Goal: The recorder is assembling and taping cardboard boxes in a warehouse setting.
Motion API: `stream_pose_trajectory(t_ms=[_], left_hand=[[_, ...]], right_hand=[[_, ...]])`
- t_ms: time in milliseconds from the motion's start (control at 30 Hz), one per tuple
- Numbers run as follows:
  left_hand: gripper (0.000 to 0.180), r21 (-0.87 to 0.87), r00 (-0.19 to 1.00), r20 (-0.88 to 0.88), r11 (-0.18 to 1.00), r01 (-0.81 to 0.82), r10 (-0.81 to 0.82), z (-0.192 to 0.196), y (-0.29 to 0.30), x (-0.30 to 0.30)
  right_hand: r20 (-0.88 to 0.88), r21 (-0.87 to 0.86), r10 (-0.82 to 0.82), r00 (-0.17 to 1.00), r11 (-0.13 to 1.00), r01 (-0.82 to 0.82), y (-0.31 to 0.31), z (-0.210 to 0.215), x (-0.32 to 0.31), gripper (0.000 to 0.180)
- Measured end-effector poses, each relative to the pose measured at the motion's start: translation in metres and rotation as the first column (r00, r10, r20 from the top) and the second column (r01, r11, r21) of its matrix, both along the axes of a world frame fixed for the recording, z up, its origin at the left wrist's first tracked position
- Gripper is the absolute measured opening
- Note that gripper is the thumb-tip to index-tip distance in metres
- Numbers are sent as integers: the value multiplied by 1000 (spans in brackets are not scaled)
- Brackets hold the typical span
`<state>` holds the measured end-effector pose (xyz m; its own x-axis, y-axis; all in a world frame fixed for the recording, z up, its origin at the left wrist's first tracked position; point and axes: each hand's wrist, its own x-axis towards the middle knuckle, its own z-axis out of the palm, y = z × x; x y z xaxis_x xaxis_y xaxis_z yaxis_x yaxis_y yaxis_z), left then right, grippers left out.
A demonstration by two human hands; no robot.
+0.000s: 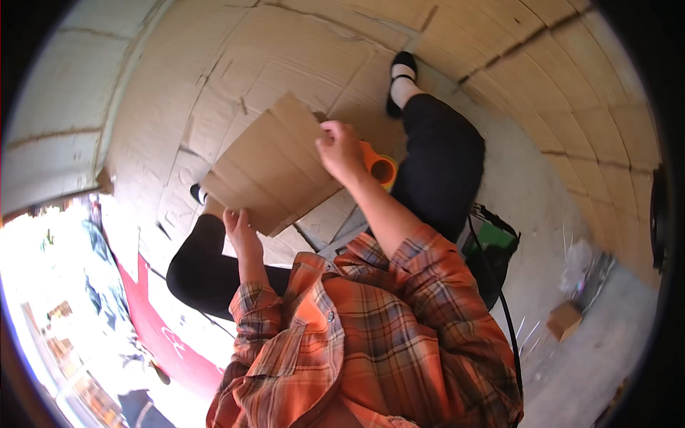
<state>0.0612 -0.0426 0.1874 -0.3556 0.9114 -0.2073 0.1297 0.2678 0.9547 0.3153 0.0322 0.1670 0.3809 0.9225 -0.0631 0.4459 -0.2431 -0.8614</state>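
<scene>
A flat, creased sheet of brown cardboard [267,164] is tilted in front of me, held between both hands. My left hand [244,234] is closed on its near left edge, thumb and fingers showing at the border. At the right edge, my right hand [340,148] grips the sheet with bent fingers. Just right of that wrist is an orange and yellow round thing [382,170] with a dark hollow middle, like a tape dispenser. My forearm and knee partly hide it.
Flattened cardboard [221,78] covers the floor ahead, and stacked cardboard [542,85] rises at the right. Beside my right leg sits a black bag [499,250] with something green in it; a black cord runs past. A small brown box [564,321] lies farther right.
</scene>
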Motion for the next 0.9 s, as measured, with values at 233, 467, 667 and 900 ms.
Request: stream_pose_trajectory(t_ms=[233,467,667,900], left_hand=[[29,-137,910,401,989,-54,105,-3,3,2],[23,-16,903,430,1000,10,-2,0,11,-9],[26,198,890,441,980,29,-116,61,11,5],[24,122,922,352,985,124,-160,48,-5,2]], right_hand=[[-311,-97,68,948,990,-103,6,-21,21,19],[-364,-52,100,926,990,-128,8,0,35,14],[-654,-8,92,751,992,-128,5,31,36,14],[-534,84,123,837,992,-92,1,31,33,26]])
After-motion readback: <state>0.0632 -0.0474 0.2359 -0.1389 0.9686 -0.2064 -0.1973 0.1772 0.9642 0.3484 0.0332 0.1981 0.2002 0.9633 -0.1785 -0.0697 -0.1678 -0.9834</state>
